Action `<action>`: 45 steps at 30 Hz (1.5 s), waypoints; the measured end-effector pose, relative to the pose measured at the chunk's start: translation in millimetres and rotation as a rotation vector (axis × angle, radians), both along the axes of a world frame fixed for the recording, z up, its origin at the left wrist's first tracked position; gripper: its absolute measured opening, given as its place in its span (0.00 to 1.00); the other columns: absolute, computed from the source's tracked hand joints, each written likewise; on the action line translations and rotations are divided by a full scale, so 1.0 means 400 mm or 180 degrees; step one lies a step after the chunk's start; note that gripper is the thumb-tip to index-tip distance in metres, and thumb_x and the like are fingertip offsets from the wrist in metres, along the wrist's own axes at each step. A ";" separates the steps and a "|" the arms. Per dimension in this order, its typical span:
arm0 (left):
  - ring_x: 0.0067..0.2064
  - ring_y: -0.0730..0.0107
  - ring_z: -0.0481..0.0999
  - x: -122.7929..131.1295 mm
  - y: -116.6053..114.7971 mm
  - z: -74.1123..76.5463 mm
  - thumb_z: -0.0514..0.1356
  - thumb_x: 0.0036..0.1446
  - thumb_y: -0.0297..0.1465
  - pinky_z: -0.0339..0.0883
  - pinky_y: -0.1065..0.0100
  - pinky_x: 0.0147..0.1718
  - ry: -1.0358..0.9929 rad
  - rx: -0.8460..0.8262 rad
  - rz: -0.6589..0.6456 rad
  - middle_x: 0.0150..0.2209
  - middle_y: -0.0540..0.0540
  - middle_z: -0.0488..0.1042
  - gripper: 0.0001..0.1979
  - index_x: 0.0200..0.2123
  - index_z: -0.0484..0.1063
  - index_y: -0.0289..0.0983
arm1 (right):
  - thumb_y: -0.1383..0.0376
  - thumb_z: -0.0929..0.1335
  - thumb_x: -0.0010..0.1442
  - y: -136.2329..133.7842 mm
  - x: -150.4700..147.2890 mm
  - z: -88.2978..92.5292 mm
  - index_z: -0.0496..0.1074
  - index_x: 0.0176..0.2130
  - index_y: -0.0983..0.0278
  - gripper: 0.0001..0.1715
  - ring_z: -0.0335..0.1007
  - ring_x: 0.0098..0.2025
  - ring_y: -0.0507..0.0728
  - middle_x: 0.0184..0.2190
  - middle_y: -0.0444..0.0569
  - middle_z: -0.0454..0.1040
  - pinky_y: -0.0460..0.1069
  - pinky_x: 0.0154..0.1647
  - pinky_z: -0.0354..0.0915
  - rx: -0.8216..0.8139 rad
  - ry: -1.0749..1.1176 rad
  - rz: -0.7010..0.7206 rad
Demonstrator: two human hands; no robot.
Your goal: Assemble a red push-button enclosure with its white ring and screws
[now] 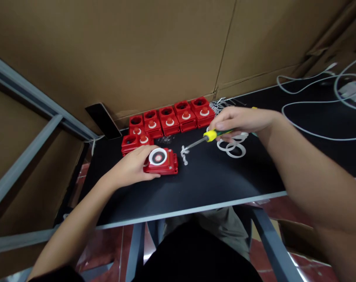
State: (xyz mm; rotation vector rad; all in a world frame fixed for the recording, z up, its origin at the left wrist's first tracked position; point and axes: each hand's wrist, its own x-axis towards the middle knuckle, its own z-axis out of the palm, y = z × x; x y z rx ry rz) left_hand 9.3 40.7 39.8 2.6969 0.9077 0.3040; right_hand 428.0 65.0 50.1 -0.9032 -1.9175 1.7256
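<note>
My left hand (136, 163) grips a red alarm box (169, 166) on the black tabletop. A white ring (151, 156) surrounds the box's round dark centre. My right hand (235, 121) is closed around a screwdriver (211, 135) with a yellow and green handle. The screwdriver's tip reaches down to a small cluster of screws (184, 156), just right of the box; whether it touches one I cannot tell. Loose white rings (235, 156) lie below my right hand.
Several red alarm boxes (168, 127) line the back of the table. Metal pieces (220, 105) lie at their right end. A dark phone (103, 120) leans against the cardboard wall (154, 51). White cables (309, 102) curl over the right side, and the table's pale edge (195, 209) faces me.
</note>
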 end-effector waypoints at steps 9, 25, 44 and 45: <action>0.55 0.45 0.89 -0.183 0.013 0.043 0.79 0.56 0.54 0.85 0.50 0.58 -0.0545 -0.0210 0.0869 0.59 0.38 0.86 0.40 0.64 0.75 0.40 | 0.38 0.79 0.67 -0.020 -0.148 -0.060 0.82 0.33 0.68 0.36 0.59 0.18 0.45 0.19 0.38 0.66 0.43 0.20 0.62 -0.0108 0.0420 0.0043; 0.51 0.45 0.89 -0.184 -0.018 -0.008 0.81 0.59 0.48 0.87 0.46 0.56 -0.0852 0.0296 0.0296 0.58 0.40 0.86 0.36 0.66 0.76 0.49 | 0.37 0.77 0.69 -0.139 -0.194 -0.134 0.80 0.35 0.65 0.34 0.57 0.14 0.47 0.19 0.38 0.63 0.44 0.11 0.52 -0.0581 0.0533 -0.0473; 0.43 0.47 0.84 -0.209 0.013 -0.016 0.82 0.47 0.55 0.80 0.44 0.41 -0.1426 0.0918 0.0217 0.54 0.44 0.87 0.50 0.73 0.76 0.56 | 0.40 0.75 0.73 -0.162 -0.204 -0.064 0.82 0.34 0.56 0.26 0.66 0.17 0.51 0.20 0.43 0.73 0.53 0.21 0.56 0.0946 -0.0256 -0.1008; 0.42 0.46 0.83 -0.209 0.012 -0.014 0.82 0.48 0.54 0.80 0.42 0.42 -0.1390 0.0859 0.0244 0.55 0.44 0.87 0.49 0.73 0.76 0.56 | 0.39 0.75 0.72 -0.161 -0.207 -0.064 0.82 0.34 0.56 0.27 0.66 0.16 0.51 0.20 0.43 0.73 0.53 0.21 0.56 0.0956 -0.0263 -0.1022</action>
